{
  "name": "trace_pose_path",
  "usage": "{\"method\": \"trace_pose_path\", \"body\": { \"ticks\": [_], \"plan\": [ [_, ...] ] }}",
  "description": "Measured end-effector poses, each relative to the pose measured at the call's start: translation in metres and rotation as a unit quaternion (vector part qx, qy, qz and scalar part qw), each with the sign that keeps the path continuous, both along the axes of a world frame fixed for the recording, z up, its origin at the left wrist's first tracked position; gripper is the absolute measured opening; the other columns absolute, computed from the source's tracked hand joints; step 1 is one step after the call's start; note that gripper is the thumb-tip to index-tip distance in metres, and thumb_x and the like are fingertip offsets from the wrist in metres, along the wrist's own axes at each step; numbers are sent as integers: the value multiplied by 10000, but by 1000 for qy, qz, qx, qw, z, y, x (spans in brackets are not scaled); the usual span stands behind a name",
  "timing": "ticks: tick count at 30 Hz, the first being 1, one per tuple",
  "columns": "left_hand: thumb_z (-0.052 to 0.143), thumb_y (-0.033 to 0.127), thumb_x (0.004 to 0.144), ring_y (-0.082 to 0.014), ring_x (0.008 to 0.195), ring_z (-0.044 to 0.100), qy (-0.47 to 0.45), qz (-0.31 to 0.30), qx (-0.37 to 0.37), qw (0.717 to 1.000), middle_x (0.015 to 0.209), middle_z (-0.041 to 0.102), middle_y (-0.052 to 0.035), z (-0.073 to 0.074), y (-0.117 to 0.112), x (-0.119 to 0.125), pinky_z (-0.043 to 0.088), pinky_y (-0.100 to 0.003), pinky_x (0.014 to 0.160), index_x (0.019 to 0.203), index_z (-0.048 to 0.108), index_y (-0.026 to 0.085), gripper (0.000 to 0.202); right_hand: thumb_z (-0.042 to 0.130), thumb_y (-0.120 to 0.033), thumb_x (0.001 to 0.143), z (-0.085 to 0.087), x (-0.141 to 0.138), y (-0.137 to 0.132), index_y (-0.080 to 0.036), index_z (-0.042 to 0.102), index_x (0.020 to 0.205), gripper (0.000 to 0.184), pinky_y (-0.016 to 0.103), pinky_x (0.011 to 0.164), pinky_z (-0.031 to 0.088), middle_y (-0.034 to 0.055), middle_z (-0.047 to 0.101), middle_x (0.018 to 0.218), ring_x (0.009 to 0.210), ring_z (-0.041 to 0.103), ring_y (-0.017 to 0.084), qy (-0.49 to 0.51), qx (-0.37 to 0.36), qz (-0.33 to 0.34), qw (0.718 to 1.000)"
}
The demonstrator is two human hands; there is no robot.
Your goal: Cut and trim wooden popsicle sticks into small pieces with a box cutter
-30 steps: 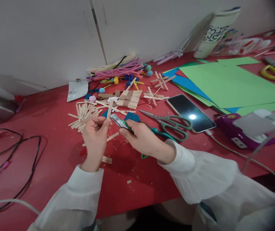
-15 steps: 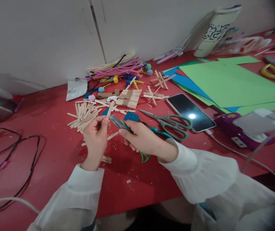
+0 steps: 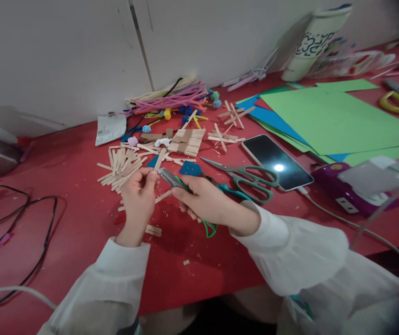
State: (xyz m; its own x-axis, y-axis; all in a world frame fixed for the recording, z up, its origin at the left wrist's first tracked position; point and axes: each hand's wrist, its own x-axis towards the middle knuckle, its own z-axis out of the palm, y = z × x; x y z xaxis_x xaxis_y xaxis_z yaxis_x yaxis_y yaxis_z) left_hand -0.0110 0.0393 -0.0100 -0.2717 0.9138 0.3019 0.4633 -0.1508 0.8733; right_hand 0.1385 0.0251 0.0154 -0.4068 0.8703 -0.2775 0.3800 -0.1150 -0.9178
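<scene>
Between the thumb and fingers of my left hand [image 3: 139,197] a wooden craft stick [image 3: 160,158] is pinched, its free end pointing up and away. My right hand [image 3: 206,197] is wrapped round a utility knife [image 3: 171,179] with a grey front end and green parts; the knife's tip meets or nearly meets the stick by my left thumb. A green loop [image 3: 209,229] shows below my right hand. Just beyond my left hand lies a pile of loose craft sticks [image 3: 124,167]. Grey-green scissors [image 3: 251,180] rest on the table right of my right hand.
Craft sticks joined into a flat panel [image 3: 187,142] and crossed sticks [image 3: 222,138] lie farther back, before pink pipe cleaners [image 3: 171,100]. To the right are a phone [image 3: 276,163], green paper sheets [image 3: 339,121] and a purple power socket [image 3: 346,186]. Black cable [image 3: 51,228] loops at left.
Both hands hold nearly the same pose, with the knife still against or close to the stick. The green loop under my right hand has dropped slightly.
</scene>
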Motion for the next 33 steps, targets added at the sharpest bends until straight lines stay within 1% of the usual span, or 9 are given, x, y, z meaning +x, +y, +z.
{"method": "trace_pose_path", "body": {
  "ticks": [2, 6, 10, 13, 19, 25, 28, 31, 33],
  "plan": [
    [551, 275, 764, -108, 582, 554, 53, 5, 30, 998, 630, 612, 6, -1, -1, -2, 451, -228, 599, 762, 620, 163, 131, 390, -231, 895, 1, 0, 1, -214, 359, 733, 166, 175, 344, 348, -76, 473, 517, 341, 417, 60, 52, -60, -4, 997],
    [539, 274, 778, -116, 634, 564, 106, 3, 57, 993, 681, 628, -6, -1, -1, -4, 451, -243, 646, 783, 626, 169, 136, 389, -229, 897, 2, 1, 0, -213, 359, 730, 170, 173, 335, 342, -75, 481, 526, 344, 414, 57, 72, -77, -5, 994],
    [562, 269, 732, -99, 516, 528, -19, -1, -23, 1000, 571, 584, 23, -1, 3, -3, 446, -224, 551, 740, 614, 165, 117, 411, -231, 896, 0, 0, -2, -193, 419, 800, 104, 211, 429, 322, -42, 507, 565, 426, 473, 89, -63, 67, 2, 996],
    [569, 263, 710, -94, 492, 525, -76, -10, -52, 996, 571, 590, 22, -1, 4, -1, 451, -221, 530, 710, 604, 162, 107, 424, -222, 890, -1, -1, -3, -153, 480, 888, 88, 251, 492, 273, 24, 570, 621, 544, 541, 147, -213, 189, 9, 959],
    [554, 263, 740, -97, 522, 520, 47, 1, -14, 999, 565, 571, 24, 5, 0, -1, 431, -219, 553, 724, 615, 168, 113, 347, -244, 910, -7, -1, -7, -136, 478, 948, 174, 276, 470, 227, 95, 662, 692, 560, 608, 197, -301, 259, 25, 917],
    [554, 296, 745, -99, 487, 498, 13, -9, -59, 998, 539, 557, 25, 4, 1, -3, 403, -220, 511, 734, 616, 167, 144, 334, -212, 916, -11, -1, -10, -132, 467, 1012, 183, 271, 456, 261, 133, 680, 755, 582, 639, 236, -347, 302, 36, 887],
    [556, 288, 748, -105, 528, 524, 43, -4, -45, 998, 575, 579, 16, 4, 2, -5, 422, -227, 553, 738, 618, 169, 135, 379, -216, 903, -6, 0, -8, -138, 481, 962, 141, 258, 463, 272, 111, 665, 720, 574, 623, 209, -307, 269, 21, 913],
    [559, 276, 750, -111, 572, 547, 72, -5, -25, 997, 614, 600, 10, 3, 1, -6, 435, -231, 590, 749, 622, 170, 123, 385, -249, 909, -1, 2, -3, -171, 460, 851, 122, 225, 454, 300, 20, 604, 614, 464, 553, 126, -166, 135, 23, 977],
    [560, 276, 751, -112, 558, 548, 62, -9, -35, 997, 614, 605, 11, 2, 1, -6, 434, -231, 575, 762, 625, 169, 126, 382, -254, 910, 1, 2, 0, -186, 436, 798, 142, 211, 442, 302, -21, 555, 574, 409, 491, 89, -104, 82, 23, 991]
  ]
}}
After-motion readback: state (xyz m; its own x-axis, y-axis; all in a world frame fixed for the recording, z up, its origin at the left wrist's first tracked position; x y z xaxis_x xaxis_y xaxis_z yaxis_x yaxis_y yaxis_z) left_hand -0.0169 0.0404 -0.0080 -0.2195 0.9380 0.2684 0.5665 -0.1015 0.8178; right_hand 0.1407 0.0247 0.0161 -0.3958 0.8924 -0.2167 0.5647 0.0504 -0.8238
